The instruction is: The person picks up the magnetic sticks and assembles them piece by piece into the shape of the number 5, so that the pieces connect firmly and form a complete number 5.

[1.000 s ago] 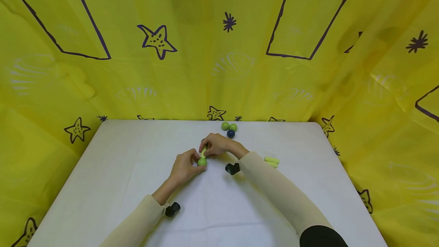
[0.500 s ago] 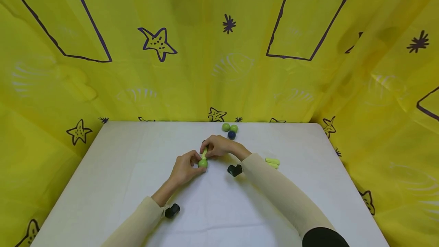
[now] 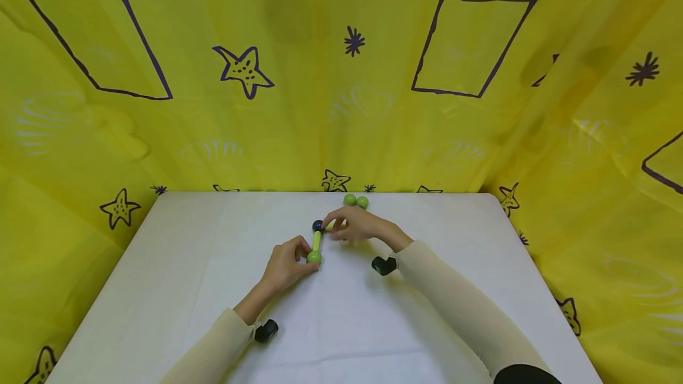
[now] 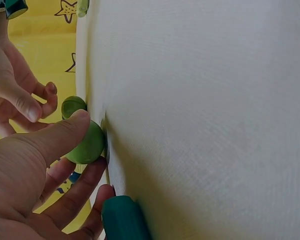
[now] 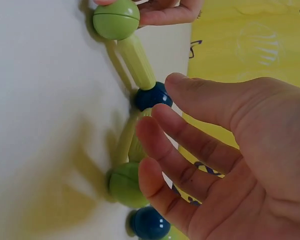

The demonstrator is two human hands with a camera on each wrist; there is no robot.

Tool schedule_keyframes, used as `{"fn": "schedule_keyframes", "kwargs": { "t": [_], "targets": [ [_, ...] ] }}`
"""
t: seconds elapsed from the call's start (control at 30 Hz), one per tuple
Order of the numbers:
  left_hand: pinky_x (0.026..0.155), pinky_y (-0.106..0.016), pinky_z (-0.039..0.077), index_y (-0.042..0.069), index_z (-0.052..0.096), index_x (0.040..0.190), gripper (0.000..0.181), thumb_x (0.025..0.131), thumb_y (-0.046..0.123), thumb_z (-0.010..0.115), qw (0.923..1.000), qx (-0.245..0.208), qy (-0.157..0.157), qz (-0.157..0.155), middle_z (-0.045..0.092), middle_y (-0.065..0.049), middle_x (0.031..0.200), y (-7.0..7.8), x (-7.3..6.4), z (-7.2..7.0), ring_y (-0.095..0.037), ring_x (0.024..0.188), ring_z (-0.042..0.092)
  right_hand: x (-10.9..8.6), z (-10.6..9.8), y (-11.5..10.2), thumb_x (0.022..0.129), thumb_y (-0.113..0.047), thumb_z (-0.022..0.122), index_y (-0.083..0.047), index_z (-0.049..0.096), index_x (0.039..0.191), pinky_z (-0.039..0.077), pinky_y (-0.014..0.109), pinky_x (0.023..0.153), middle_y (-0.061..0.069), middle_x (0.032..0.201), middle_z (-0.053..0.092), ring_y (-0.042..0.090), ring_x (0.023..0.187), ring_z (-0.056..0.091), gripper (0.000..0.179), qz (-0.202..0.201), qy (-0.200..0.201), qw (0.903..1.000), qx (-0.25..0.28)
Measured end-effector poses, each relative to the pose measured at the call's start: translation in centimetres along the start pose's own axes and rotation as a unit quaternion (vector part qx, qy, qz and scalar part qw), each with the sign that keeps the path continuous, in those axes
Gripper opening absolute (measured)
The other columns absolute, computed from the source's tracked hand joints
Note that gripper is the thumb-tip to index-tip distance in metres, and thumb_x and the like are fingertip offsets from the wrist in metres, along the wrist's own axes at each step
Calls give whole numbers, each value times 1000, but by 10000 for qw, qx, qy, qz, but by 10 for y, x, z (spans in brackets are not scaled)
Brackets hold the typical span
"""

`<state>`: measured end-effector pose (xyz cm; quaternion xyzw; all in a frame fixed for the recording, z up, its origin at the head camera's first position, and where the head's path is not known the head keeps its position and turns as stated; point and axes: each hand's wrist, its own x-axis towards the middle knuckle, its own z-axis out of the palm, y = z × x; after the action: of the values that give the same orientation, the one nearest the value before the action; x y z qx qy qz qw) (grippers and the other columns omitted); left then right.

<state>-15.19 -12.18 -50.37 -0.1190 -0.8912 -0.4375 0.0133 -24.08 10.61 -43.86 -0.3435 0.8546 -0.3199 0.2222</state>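
My left hand [image 3: 288,261] pinches a green ball [image 3: 314,258] between thumb and fingers on the table. A pale green ridged rod [image 3: 317,241] runs from that ball to a dark blue ball [image 3: 318,226]. From the blue ball, a second rod [image 5: 136,142] leads to another green ball [image 5: 127,184], as the right wrist view shows. My right hand [image 3: 358,223] hovers beside the blue ball and second rod, its fingers loosely bent and thumb apart. Its fingertips overlap these pieces in view; whether they touch cannot be told. In the head view this hand partly hides the second rod.
Two loose green balls [image 3: 356,201] lie near the table's back edge. Another dark blue ball [image 5: 151,223] shows low in the right wrist view. A yellow patterned curtain [image 3: 299,123] surrounds the white table [image 3: 213,224].
My right hand has left the first rod and moved right, uncovering that rod and the blue ball. My left hand keeps its hold. The loose blue ball and spare rods are now covered in the head view.
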Motion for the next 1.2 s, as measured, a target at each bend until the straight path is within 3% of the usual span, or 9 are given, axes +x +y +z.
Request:
{"fn": "schedule_keyframes", "kwargs": {
  "t": [0.37, 0.8, 0.97, 1.2],
  "targets": [
    [69, -32, 41, 13, 66, 94, 32, 76, 15, 92, 9999, 86, -80, 29, 74, 1, 87, -3, 0, 2, -18, 77, 52, -35, -7, 14, 97, -5, 70, -3, 67, 128, 55, 33, 83, 13, 108, 73, 28, 94, 68, 31, -243, 659, 9973, -234],
    [74, -37, 46, 13, 70, 101, 29, 79, 8, 89, 9990, 177, -256, 316, 76, -3, 90, 0, -1, -3, -24, 81, 60, -107, -22, 46, 95, -4, 72, -4, 69, 125, 53, 32, 75, 16, 110, 72, 20, 86, 64, 30, -17, 1413, 9870, -770],
    [75, -39, 48, 12, 70, 101, 28, 80, 8, 88, 9985, 278, -253, 390, 75, -4, 90, 0, -1, -3, -24, 82, 61, -134, -28, 64, 94, -3, 72, -3, 69, 125, 53, 34, 74, 17, 110, 71, 21, 87, 64, 31, 158, 1458, 9860, -799],
    [77, -39, 48, 14, 71, 102, 28, 80, 9, 88, 9989, 211, -292, 284, 74, -2, 90, 1, 2, -1, -22, 83, 61, -160, -34, 85, 95, -4, 71, -3, 69, 126, 53, 37, 78, 14, 109, 71, 26, 94, 65, 31, 624, 1123, 9905, -486]
  ]
}}
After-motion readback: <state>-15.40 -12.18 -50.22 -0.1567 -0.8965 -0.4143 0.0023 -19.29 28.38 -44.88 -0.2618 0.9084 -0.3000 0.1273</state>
